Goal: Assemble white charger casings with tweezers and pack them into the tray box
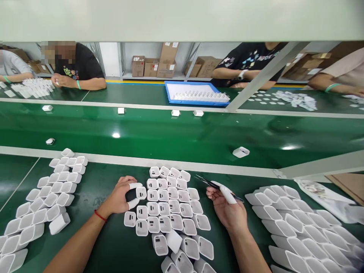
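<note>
My left hand (pixel 122 195), with white covers on thumb and index finger, pinches a small white plastic housing (pixel 141 193) at the left edge of the middle group. This group of open-topped white housings (pixel 163 195) stands in rows between my hands; several show small dark parts inside. To the right of the group, my right hand (pixel 227 206) is closed around black tweezers (pixel 206 181), their tips pointing left toward the housings. A white cover sits on its index finger. One housing (pixel 174 241) in the front rows lies with a closed face up.
More white housings (pixel 57 187) stand at left, and a dense block of them (pixel 307 227) at right. Beyond a pale rail, a green conveyor belt (pixel 148 132) carries scattered white pieces. Across it, people sit near a blue tray (pixel 196 102). A slanted post (pixel 264 79) crosses the right side.
</note>
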### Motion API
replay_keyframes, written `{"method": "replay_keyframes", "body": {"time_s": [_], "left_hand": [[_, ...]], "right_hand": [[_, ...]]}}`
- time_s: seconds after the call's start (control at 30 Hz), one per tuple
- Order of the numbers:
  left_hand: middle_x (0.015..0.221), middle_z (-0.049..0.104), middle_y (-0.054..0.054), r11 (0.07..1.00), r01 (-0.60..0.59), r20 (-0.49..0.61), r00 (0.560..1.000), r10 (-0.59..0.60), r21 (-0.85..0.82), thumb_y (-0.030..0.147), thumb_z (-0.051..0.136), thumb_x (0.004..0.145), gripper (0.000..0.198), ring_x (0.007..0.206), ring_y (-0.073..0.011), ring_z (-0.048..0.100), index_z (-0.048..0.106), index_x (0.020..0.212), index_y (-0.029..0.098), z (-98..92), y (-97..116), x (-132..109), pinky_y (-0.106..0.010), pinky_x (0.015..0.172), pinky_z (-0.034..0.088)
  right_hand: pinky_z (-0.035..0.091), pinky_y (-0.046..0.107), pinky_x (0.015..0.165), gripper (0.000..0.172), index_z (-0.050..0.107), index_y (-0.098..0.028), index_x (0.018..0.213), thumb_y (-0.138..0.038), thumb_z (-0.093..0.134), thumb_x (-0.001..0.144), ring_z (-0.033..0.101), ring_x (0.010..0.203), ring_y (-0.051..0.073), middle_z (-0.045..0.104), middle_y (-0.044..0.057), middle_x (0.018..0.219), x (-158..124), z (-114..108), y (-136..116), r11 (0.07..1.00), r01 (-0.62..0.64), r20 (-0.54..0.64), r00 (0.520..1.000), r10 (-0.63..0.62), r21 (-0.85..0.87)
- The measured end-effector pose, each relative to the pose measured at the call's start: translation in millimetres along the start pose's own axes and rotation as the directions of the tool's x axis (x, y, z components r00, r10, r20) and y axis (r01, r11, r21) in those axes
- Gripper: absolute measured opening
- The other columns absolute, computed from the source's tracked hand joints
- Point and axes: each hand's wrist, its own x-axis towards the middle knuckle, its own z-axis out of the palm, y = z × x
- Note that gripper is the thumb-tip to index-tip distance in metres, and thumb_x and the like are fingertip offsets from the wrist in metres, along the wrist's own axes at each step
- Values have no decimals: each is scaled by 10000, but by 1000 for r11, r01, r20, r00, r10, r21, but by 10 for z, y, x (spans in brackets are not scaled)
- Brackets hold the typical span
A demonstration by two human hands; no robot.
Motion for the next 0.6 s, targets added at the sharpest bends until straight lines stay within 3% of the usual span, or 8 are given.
{"method": "replay_keyframes", "body": {"time_s": [0.2,0.37,0.6], "left_hand": [[1150,648,-81,1000,6,-17,1000,-6,-1,218,650,755,391,1151,-266,532,623,1146,216,-3,2,-9,-430,989,388],[1123,662,-57,1000,9,-44,999,-8,14,302,737,738,458,1137,-254,544,623,1178,243,12,10,-15,-416,1002,387],[1035,687,-57,1000,-5,-110,994,8,21,247,728,733,308,1064,-249,586,666,1034,220,53,12,-7,-413,955,431]], "right_hand": [[539,324,557,333,719,-179,704,-468,831,584,638,617,197,699,84,686,18,-24,20,1000,-18,-21,1000,17,-17],[542,302,518,271,715,-212,673,-421,829,545,639,602,195,701,66,664,63,-39,37,999,-38,-36,999,37,-11],[550,272,501,191,706,-196,681,-363,782,629,640,574,173,689,62,642,85,-2,40,999,-40,-47,998,41,29]]}}
